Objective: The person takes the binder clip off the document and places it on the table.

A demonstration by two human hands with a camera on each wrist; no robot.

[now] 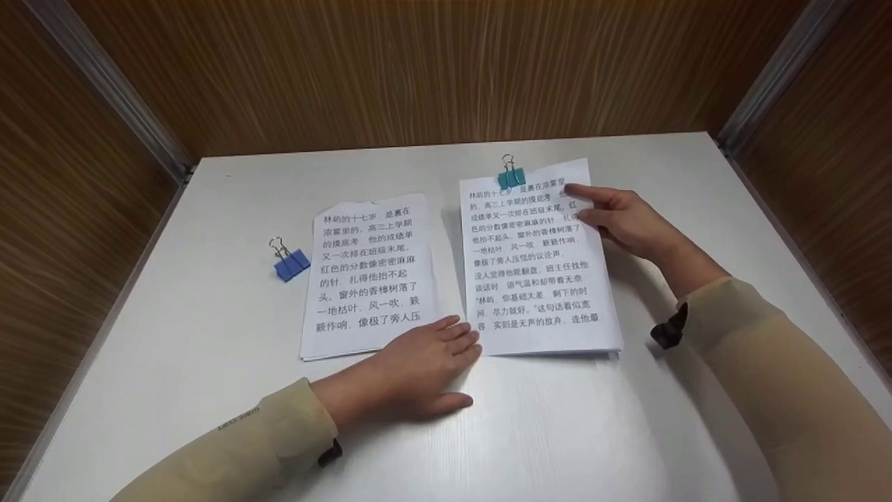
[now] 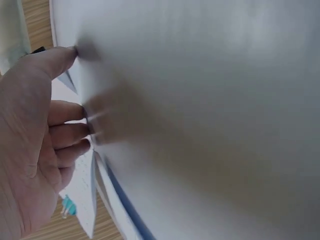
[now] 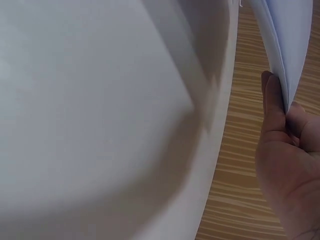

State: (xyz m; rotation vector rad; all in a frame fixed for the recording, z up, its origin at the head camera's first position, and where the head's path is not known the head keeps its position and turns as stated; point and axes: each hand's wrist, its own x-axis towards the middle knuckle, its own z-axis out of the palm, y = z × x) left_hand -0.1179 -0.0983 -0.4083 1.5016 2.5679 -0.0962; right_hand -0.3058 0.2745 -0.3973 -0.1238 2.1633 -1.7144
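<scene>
My right hand (image 1: 631,222) pinches the right edge of a stack of printed paper (image 1: 533,279), near its top. In the right wrist view, the sheets (image 3: 280,55) run between the thumb and fingers of that hand (image 3: 287,150). A teal binder clip (image 1: 511,177) grips the stack's top edge. My left hand (image 1: 428,366) is at the table with relaxed fingers, fingertips right at the stack's lower left corner. A second printed stack (image 1: 369,272) lies to the left, its lower right corner hidden behind the left hand. Beside it sits a blue binder clip (image 1: 291,265).
Everything stands on a white table (image 1: 230,411). Wood-patterned panels (image 1: 432,77) enclose it at the back and both sides, with metal strips at the corners. A dark strap end (image 1: 670,329) hangs from the right sleeve (image 1: 766,369).
</scene>
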